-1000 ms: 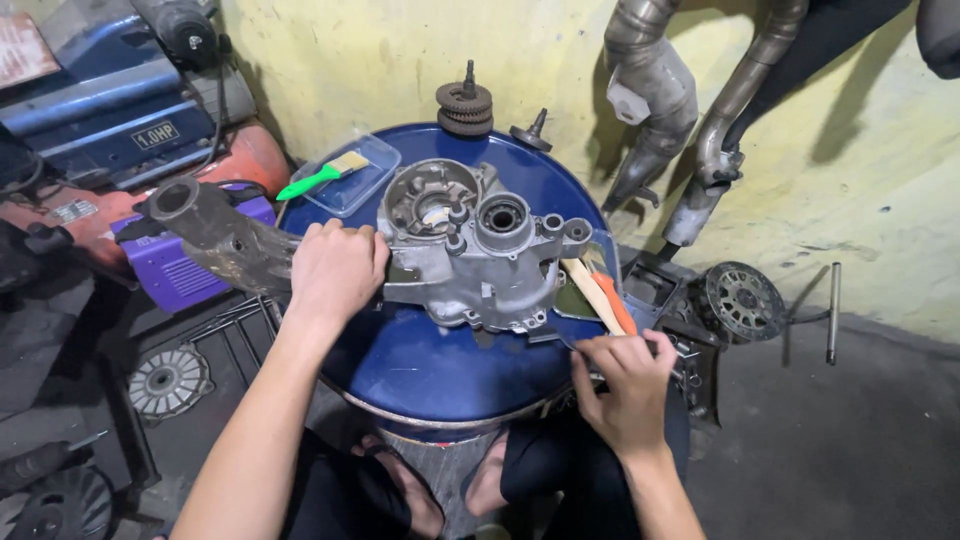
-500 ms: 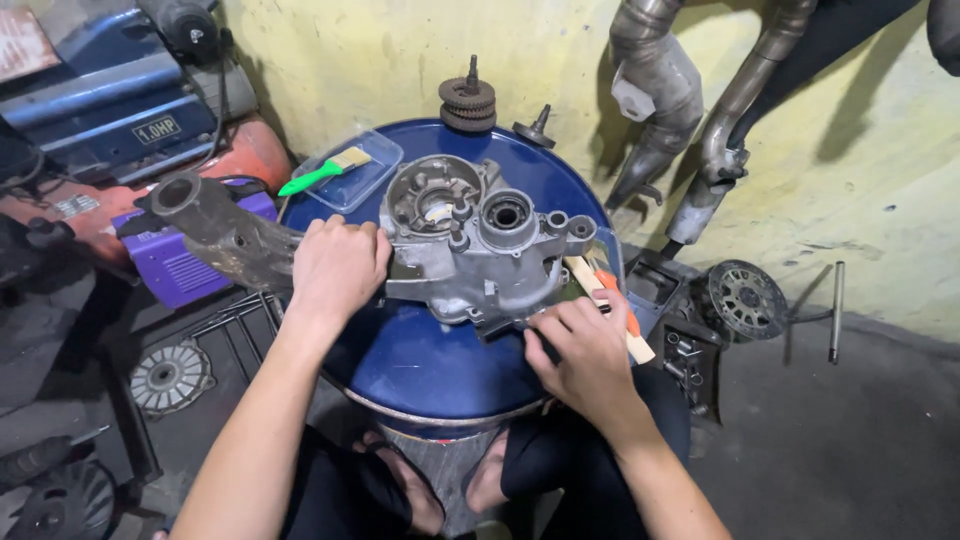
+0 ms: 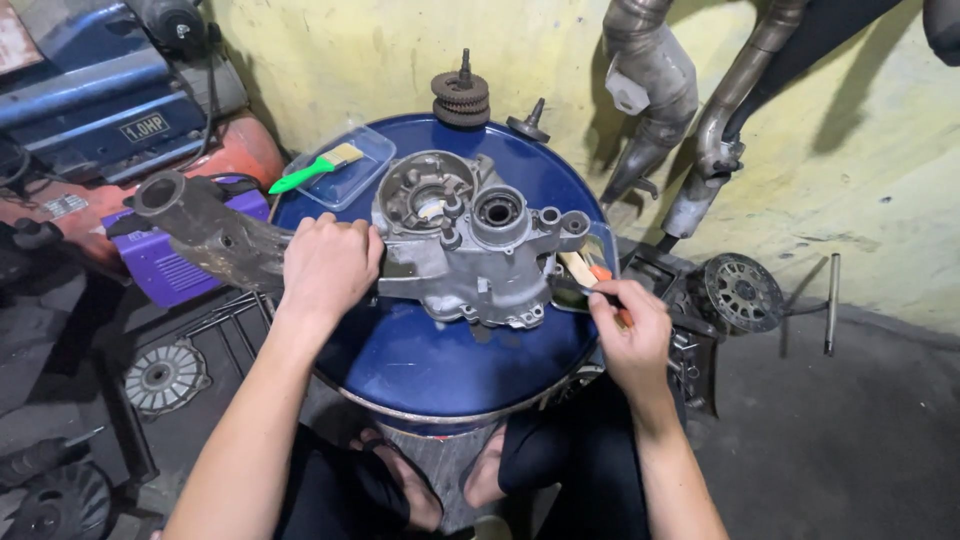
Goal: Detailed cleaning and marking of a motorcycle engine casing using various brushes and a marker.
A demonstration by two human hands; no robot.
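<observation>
A grey metal engine case [image 3: 470,240] lies on top of a blue drum [image 3: 440,360]. My left hand [image 3: 328,265] rests on the case's left edge, fingers curled over it. My right hand [image 3: 628,322] is at the drum's right rim, fingers pinched on a thin dark tool whose tip points toward the case's right side. Just beyond that hand lies a brush with a wooden and orange handle [image 3: 585,270] on a clear tray.
A clear tray with a green-handled brush [image 3: 318,168] sits at the drum's back left. A gear stack [image 3: 461,97] and a small valve-like part [image 3: 528,124] stand at the back rim. Exhaust pipes [image 3: 650,90] lean on the yellow wall. A clutch part [image 3: 742,292] lies right; machines crowd the left.
My right hand moved from the lower right up to the case's right side, then back out to the drum's right rim, now pinching a thin tool. My left hand stayed put.
</observation>
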